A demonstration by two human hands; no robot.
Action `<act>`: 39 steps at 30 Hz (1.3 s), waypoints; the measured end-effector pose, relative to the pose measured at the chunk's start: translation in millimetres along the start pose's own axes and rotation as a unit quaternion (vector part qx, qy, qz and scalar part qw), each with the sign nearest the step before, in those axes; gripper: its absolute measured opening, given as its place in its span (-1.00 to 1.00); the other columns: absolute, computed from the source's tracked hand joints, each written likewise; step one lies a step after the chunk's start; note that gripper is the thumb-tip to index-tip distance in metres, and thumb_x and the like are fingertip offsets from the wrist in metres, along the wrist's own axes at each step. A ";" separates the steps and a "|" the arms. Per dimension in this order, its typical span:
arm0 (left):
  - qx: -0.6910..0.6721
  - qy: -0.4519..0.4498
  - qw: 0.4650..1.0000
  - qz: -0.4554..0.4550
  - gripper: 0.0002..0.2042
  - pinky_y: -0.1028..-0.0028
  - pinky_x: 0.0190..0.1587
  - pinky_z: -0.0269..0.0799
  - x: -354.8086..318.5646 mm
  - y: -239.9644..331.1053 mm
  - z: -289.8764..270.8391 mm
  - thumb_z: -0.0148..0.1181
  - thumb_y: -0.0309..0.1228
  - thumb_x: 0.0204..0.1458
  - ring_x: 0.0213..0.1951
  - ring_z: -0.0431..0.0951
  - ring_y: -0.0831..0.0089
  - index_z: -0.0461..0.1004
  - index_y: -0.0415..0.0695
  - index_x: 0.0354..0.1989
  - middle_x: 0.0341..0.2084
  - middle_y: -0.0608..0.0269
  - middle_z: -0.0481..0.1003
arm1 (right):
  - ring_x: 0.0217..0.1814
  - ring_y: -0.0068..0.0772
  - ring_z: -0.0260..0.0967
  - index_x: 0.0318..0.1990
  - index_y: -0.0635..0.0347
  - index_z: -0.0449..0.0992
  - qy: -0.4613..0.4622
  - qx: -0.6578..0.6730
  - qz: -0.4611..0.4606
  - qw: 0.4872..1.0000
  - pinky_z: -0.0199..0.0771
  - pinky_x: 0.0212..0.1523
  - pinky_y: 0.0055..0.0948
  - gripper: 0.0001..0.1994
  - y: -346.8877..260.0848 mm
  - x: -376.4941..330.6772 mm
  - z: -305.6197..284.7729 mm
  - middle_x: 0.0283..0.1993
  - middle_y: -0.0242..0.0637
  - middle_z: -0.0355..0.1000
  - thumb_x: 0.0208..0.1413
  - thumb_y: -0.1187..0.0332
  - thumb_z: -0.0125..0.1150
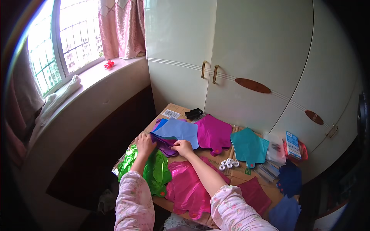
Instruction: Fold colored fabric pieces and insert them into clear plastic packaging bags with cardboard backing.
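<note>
To the far left of my fingers runs the pale window ledge point(96, 77), with a small red bow point(109, 64) lying on it under the barred window point(61, 42).

My left hand point(145, 145) rests on the cardboard surface point(239, 175), fingers curled down onto the edge of a purple foil balloon point(165, 145); they press on it, though I cannot tell whether they actually pinch it. Just below that hand, touching my wrist, lies a crumpled green foil balloon point(154, 169).

My right hand point(182, 147) sits just beside the left one, fingertips bent and closed on the same purple foil balloon at its lower edge. Right above both hands, overlapping the purple one, lies a flat light blue foil balloon point(179, 131). Below my right forearm spreads a pink foil balloon point(189, 188).

Beyond my fingers, near the white wardrobe point(246, 50), sits a small black object point(194, 113). To the right of my right hand lies a magenta foil balloon point(214, 134), then a cluster of small white tape rolls point(228, 164), then a teal foil balloon point(248, 148). Further right are clear plastic packets point(275, 150) and dark blue foil balloons point(290, 179), well apart from my hands.
</note>
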State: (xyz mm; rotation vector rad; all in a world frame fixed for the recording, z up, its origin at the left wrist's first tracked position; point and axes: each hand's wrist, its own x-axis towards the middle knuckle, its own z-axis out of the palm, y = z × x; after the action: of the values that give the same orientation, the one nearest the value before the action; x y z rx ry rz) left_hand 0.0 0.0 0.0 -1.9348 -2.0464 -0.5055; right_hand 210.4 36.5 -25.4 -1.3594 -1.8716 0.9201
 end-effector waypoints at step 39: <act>0.011 -0.176 0.978 -0.109 0.05 0.17 0.22 0.07 6.6 15.5 -2.8 0.16 0.44 -0.38 0.23 0.16 0.25 0.30 -0.24 0.16 0.09 0.10 0.29 | -0.55 -0.68 0.19 -0.49 0.17 0.45 0.306 0.326 0.011 0.895 0.19 -0.52 -0.57 -0.86 24.2 57.6 -164.8 -0.54 -0.48 0.37 0.10 0.44 0.20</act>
State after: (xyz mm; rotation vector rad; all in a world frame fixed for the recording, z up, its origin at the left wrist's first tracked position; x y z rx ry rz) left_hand 14.9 5.4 6.3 -1.9055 -2.4884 -0.1911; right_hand 342.7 124.7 50.5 -1.0674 -0.9459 0.8813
